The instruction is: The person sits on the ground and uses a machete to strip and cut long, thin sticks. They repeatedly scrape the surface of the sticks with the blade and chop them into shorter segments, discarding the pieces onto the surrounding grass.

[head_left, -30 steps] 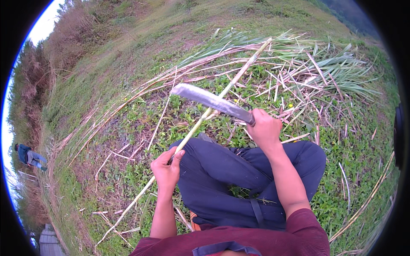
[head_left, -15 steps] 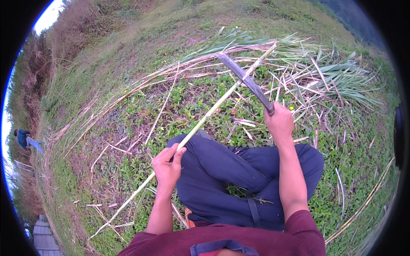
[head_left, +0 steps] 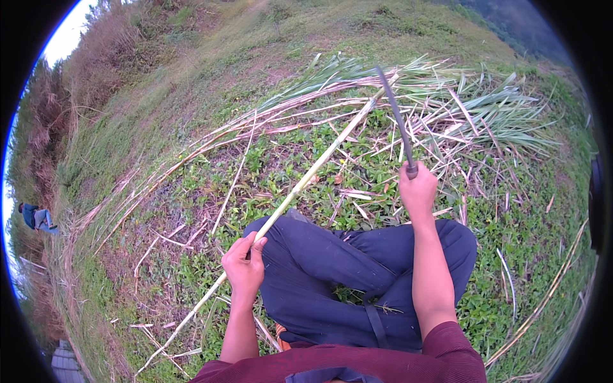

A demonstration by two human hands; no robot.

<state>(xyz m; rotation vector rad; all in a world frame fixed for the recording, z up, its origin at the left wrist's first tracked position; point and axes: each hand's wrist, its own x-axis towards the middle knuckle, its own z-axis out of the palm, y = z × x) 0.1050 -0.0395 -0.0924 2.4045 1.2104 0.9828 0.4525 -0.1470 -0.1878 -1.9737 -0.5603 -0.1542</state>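
Observation:
My left hand is closed round a long pale green cane stalk, which runs slantwise from the lower left up to the far middle. Its far end lies near a heap of cut stalks and leaves. In my right hand is a long, dark, slightly curved knife, gripped by its handle. The blade points away from me, turned nearly edge-on to view, its tip close to the stalk's far end. Whether blade and stalk touch, I cannot tell.
Beyond my crossed legs lies a curved heap of long stalks and green leaves. Dry strips and peelings litter the low weeds. Another person is far off at the left. More long stalks lie on the right.
The knife has swung off its crossing of the stalk, its tip moving right and its blade turning edge-on. My left hand still grips the stalk, slightly lower in view.

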